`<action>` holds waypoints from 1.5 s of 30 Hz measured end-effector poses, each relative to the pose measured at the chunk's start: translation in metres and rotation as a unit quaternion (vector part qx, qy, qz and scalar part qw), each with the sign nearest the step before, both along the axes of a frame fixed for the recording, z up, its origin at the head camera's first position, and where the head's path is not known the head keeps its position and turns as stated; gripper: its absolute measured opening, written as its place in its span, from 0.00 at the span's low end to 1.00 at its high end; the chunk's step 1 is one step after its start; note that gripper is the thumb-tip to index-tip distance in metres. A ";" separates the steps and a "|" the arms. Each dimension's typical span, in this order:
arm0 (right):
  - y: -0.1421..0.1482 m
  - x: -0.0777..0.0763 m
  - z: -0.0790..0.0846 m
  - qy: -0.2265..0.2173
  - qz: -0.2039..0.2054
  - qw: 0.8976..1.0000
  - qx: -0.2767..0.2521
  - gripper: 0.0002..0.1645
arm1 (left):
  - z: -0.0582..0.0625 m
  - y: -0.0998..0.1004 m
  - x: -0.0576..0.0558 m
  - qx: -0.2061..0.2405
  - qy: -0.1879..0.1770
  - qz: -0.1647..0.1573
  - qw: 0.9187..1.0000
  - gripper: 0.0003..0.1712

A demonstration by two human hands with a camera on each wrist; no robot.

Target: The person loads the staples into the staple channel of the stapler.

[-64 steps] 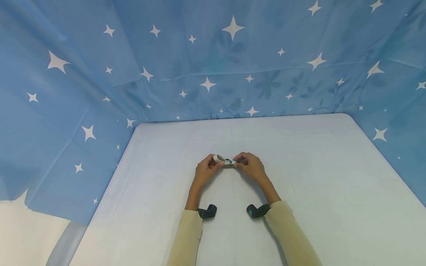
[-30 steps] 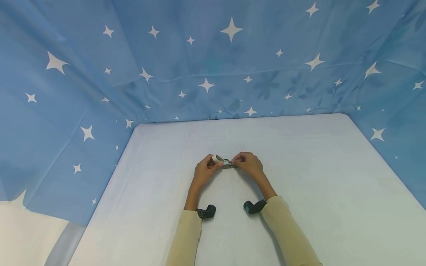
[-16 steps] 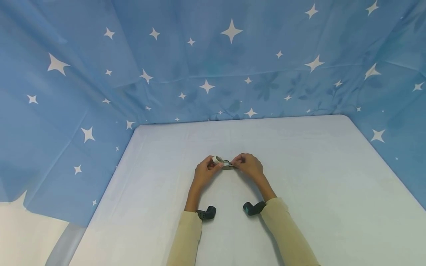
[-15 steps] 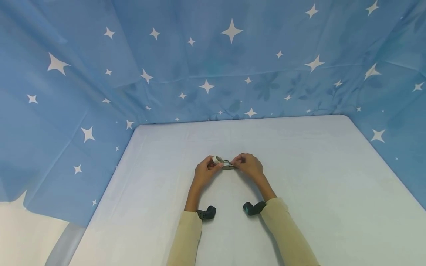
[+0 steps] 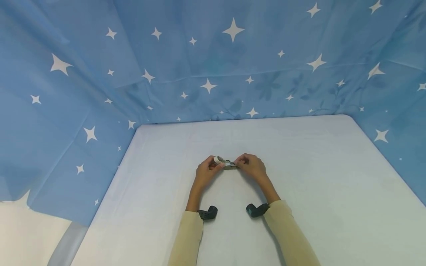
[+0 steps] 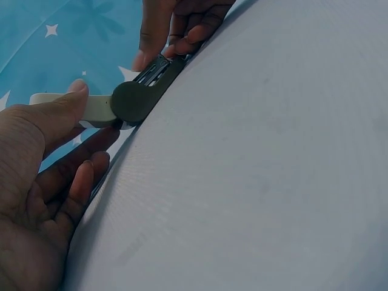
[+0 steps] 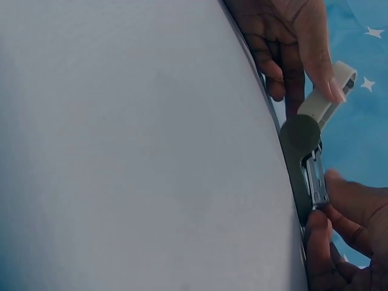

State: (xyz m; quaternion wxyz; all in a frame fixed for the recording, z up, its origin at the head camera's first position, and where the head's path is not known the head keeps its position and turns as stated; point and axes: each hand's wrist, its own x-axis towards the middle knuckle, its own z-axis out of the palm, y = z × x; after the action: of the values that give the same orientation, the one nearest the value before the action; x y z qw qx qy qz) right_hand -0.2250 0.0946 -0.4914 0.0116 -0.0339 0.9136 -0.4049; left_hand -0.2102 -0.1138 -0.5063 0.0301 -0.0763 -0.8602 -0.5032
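An opened stapler [image 5: 230,167] is between the two hands near the middle of the white table. It has a dark green base [image 6: 134,103], a cream top arm [image 7: 327,97] swung up, and a bared metal staple channel [image 7: 316,179]. My left hand [image 5: 205,173] pinches the cream arm close to the hinge, thumb on one side, with its lower fingers loosely curled. At the far end, my right hand [image 5: 253,166] pinches the tip of the metal channel between thumb and fingers. Those fingertips partly hide the channel's end in the head view.
The white-covered table [image 5: 316,184] extends around both hands. Blue curtains with white stars [image 5: 206,48] hang behind it and along its sides. A dark wrist camera [image 5: 208,213] sits on the left wrist, another camera [image 5: 257,210] on the right.
My right fingertips moved left along the staple channel between the first two frames, then slightly back right by now. My left hand keeps the same hold on the cream arm.
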 end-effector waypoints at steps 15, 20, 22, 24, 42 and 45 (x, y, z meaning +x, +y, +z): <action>0.010 -0.001 -0.003 -0.005 0.047 0.997 -0.055 0.13 | 0.003 0.001 0.001 -0.004 0.003 -0.002 1.000 0.18; 0.008 0.001 0.000 -0.007 0.039 0.998 -0.048 0.13 | 0.003 0.001 0.000 -0.018 0.006 0.000 1.000 0.17; 0.007 0.002 0.000 -0.002 0.036 0.998 -0.044 0.13 | 0.002 0.002 -0.001 -0.028 0.010 0.000 1.000 0.17; 0.006 0.002 0.001 0.003 0.032 0.999 -0.041 0.12 | 0.001 0.002 -0.002 -0.039 0.017 -0.002 0.999 0.17; 0.003 0.004 0.000 0.018 0.020 0.999 -0.026 0.12 | 0.009 0.016 -0.002 -0.100 0.049 -0.019 0.994 0.15; 0.003 0.004 0.000 0.021 0.019 0.999 -0.025 0.12 | 0.013 0.023 0.000 -0.143 0.059 -0.014 0.988 0.16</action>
State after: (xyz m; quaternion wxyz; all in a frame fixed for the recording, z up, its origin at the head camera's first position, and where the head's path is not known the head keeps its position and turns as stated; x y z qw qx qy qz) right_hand -0.2207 0.0979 -0.4917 -0.0009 -0.0603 0.9025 -0.4265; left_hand -0.2104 -0.0909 -0.4929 0.0626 -0.1210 -0.9190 -0.3699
